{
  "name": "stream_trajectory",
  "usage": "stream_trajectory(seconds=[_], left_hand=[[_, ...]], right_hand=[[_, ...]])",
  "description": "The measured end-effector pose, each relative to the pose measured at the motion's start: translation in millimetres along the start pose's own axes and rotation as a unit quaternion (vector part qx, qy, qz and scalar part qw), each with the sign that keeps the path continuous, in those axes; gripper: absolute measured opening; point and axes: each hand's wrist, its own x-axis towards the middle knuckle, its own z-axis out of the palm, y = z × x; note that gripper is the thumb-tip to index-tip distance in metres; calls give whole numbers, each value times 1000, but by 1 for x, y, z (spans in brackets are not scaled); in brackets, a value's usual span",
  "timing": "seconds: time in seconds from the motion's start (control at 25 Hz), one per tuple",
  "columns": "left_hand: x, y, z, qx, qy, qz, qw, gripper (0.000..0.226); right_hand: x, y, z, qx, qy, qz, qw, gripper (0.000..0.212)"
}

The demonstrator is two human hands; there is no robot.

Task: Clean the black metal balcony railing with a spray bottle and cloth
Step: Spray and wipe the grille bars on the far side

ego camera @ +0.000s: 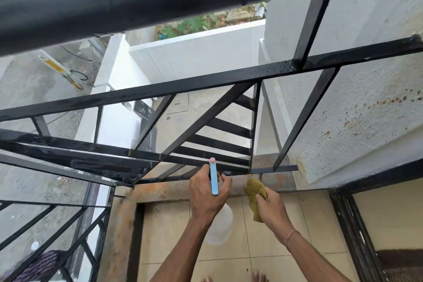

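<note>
Low by the bottom rail of the railing (206, 80), the left hand (207, 192) grips the light, rigid spray bottle (218, 224) at its neck, while the right hand (271, 207) pinches the soft, limp cloth (255, 192).

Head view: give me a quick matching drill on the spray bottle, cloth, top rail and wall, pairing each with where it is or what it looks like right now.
Things:
1. spray bottle
2. cloth
3. top rail
4. wall

States:
A. thick black bar across the top of the view
B. gripped in the left hand, nozzle toward the lower railing bars
C. grey, rough, with rusty speckles, on the right
D. olive-yellow, bunched in the right hand

Pairs: 1-B, 2-D, 3-A, 4-C
</note>
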Motion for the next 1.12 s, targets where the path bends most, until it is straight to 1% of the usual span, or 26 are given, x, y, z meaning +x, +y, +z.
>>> stream_trajectory(seconds=[0.16,0.32,0.44,0.52,0.56,0.64,0.68,0.84,0.92,1.0,1.12], left_hand=[[0,5,12,27,-43,14,999,23],[0,3,21,12,-91,25,995,30],[2,5,26,19,-103,19,994,27],[2,13,26,36,-98,11,994,26],[2,18,26,37,-94,14,995,30],[-1,27,21,21,-84,22,996,38],[-2,31,16,10,-79,27,996,38],[-6,49,-5,-2,-50,72,996,37],[-7,59,-13,5,-34,85,996,29],[-6,66,-17,6,-19,86,996,23],[-2,76,-27,3,-20,70,997,23]], right_hand=[[-7,-8,-2,18,19,-27,999,23],[-7,-13,-7,20,42,-38,998,20],[-8,-15,-11,26,47,-45,998,21],[-11,-14,-13,29,56,-57,996,22],[-12,-14,-14,30,59,-58,996,22],[-13,-14,-15,33,62,-56,996,22],[-13,-13,-15,31,64,-54,996,23],[-15,-16,-15,23,74,-45,996,25],[-19,-20,-14,24,74,-45,996,27],[-24,-28,-14,18,74,-67,995,24],[-32,-52,-17,-5,74,-128,989,16]])
